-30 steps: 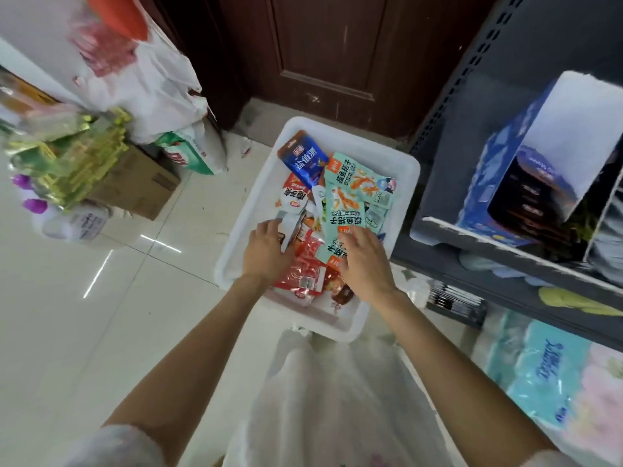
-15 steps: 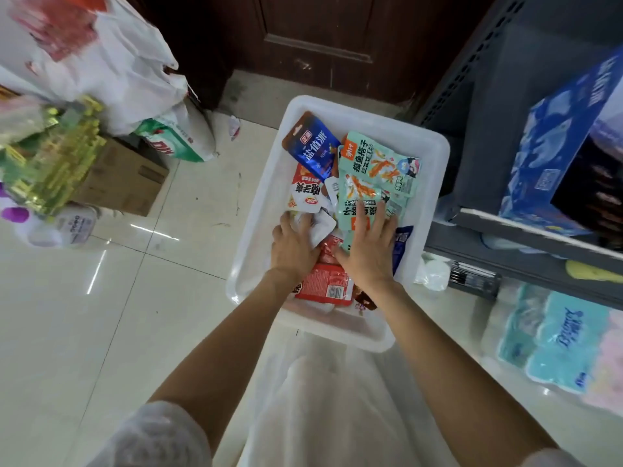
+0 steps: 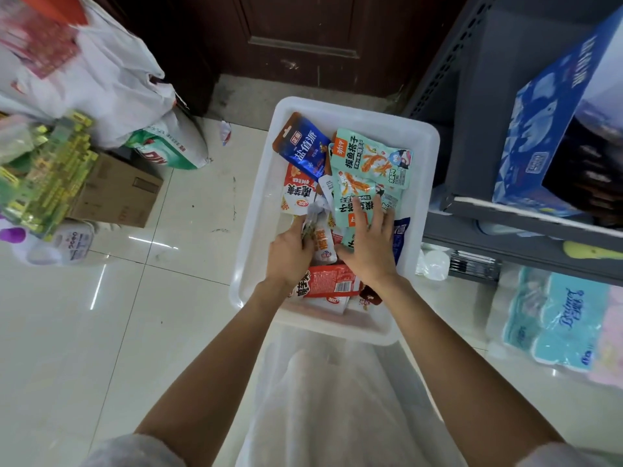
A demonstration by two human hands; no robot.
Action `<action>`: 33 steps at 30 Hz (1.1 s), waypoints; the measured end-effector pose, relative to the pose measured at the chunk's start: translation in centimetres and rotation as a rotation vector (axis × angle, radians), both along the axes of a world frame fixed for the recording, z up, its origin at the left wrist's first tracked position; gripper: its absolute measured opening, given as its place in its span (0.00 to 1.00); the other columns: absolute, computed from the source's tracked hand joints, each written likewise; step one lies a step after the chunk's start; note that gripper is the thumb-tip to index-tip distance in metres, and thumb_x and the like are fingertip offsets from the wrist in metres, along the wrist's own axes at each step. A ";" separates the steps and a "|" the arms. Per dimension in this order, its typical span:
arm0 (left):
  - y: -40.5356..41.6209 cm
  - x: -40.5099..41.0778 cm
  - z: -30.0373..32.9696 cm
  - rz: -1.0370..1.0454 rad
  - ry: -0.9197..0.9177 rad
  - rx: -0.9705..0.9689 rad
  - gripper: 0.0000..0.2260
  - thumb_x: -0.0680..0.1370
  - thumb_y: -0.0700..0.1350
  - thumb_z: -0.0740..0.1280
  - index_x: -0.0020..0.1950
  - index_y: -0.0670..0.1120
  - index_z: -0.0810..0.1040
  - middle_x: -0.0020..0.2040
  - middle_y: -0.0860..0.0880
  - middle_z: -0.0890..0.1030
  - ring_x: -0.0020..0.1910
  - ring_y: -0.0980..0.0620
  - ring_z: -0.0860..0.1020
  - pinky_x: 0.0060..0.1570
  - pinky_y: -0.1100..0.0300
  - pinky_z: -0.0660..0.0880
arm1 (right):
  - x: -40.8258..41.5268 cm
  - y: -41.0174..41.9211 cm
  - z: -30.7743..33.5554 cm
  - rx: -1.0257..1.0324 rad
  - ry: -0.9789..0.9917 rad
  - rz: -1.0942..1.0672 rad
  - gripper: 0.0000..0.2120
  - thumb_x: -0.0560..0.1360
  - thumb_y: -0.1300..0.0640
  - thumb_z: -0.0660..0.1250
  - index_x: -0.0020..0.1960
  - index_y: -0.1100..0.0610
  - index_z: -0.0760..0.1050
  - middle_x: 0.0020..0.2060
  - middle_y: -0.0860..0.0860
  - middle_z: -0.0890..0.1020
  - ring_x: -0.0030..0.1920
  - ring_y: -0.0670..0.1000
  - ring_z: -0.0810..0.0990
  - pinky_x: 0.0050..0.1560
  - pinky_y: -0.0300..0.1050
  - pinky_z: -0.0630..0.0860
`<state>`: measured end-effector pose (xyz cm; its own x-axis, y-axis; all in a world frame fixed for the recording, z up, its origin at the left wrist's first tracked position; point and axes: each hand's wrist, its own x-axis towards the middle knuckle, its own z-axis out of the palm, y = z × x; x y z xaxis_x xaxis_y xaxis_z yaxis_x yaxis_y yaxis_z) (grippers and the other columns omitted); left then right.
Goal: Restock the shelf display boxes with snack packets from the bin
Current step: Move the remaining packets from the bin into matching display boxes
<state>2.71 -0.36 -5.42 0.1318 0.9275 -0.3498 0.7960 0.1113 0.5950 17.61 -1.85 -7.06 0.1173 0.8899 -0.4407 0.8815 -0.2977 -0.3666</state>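
We have both hands down in the white bin (image 3: 256,210) on the floor. Our left hand (image 3: 290,256) grips a small bunch of packets (image 3: 318,230) at its fingertips, fingers curled round them. Our right hand (image 3: 369,246) lies flat with straight fingers on a teal packet (image 3: 357,203), pressing it, not grasping.

The display box (image 3: 542,136), blue and tilted, sits on the shelf (image 3: 505,210) up and to the right of the bin, so our right hand is the nearer one to it.

The teal packets are flat, glossy pouches with their long axes running roughly away from us, overlapping a blue packet (image 3: 305,146) and red-and-white ones (image 3: 332,281). We judge they will slide easily against each other.
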 end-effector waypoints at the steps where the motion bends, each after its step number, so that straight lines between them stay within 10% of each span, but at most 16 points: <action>1: 0.0 -0.1 0.1 0.035 -0.020 -0.016 0.14 0.80 0.38 0.58 0.66 0.42 0.70 0.47 0.40 0.81 0.41 0.39 0.78 0.41 0.51 0.76 | -0.2 -0.3 0.4 0.084 -0.037 0.017 0.36 0.74 0.49 0.68 0.76 0.54 0.55 0.75 0.61 0.52 0.74 0.68 0.50 0.71 0.64 0.55; 5: 0.5 -0.6 0.4 0.129 -0.088 -0.092 0.09 0.80 0.38 0.58 0.57 0.40 0.74 0.44 0.42 0.80 0.41 0.41 0.77 0.41 0.54 0.73 | -2.5 -2.2 1.4 0.355 -0.035 0.196 0.15 0.75 0.54 0.66 0.58 0.61 0.74 0.54 0.58 0.77 0.55 0.57 0.75 0.56 0.54 0.76; 15: 0.7 -3.3 0.3 0.129 -0.184 -0.265 0.13 0.81 0.45 0.61 0.63 0.43 0.77 0.57 0.43 0.81 0.53 0.44 0.80 0.49 0.58 0.75 | -4.7 -3.6 0.3 0.044 -0.169 0.259 0.27 0.73 0.45 0.69 0.65 0.58 0.68 0.68 0.60 0.65 0.67 0.59 0.65 0.68 0.53 0.63; 22: -0.7 -3.8 1.3 0.206 -0.260 -0.103 0.13 0.81 0.43 0.61 0.65 0.43 0.74 0.52 0.50 0.81 0.46 0.52 0.80 0.37 0.73 0.73 | -6.1 -2.8 1.8 0.019 0.143 -0.150 0.17 0.71 0.53 0.73 0.55 0.55 0.70 0.47 0.51 0.83 0.49 0.54 0.82 0.51 0.50 0.77; 25: -0.8 -3.9 3.0 0.434 -0.431 -0.054 0.10 0.80 0.42 0.63 0.60 0.44 0.77 0.52 0.48 0.82 0.47 0.53 0.81 0.42 0.68 0.77 | -4.3 -2.9 3.9 -0.018 0.340 -0.333 0.16 0.76 0.55 0.67 0.61 0.57 0.70 0.54 0.53 0.81 0.48 0.51 0.82 0.41 0.41 0.78; 29: -0.5 -3.5 6.8 0.699 -0.777 -0.158 0.07 0.77 0.41 0.68 0.54 0.45 0.80 0.50 0.46 0.84 0.49 0.50 0.83 0.49 0.53 0.80 | -1.2 -3.0 9.6 -0.054 1.062 -0.884 0.10 0.78 0.58 0.64 0.60 0.54 0.73 0.51 0.53 0.83 0.48 0.52 0.83 0.48 0.50 0.80; 33: -0.7 -1.3 10.8 0.654 -0.950 -0.303 0.08 0.76 0.40 0.69 0.55 0.45 0.80 0.50 0.45 0.85 0.50 0.45 0.83 0.50 0.49 0.80 | 0.5 -3.0 13.9 0.099 1.184 -0.841 0.10 0.75 0.63 0.67 0.55 0.54 0.75 0.46 0.49 0.84 0.46 0.48 0.83 0.45 0.46 0.78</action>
<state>1.37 -1.02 5.33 -0.0108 0.8113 -0.5846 -0.2090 0.5699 0.7947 18.11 -4.80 6.89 0.2276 0.7750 -0.5895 -0.3640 -0.4939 -0.7897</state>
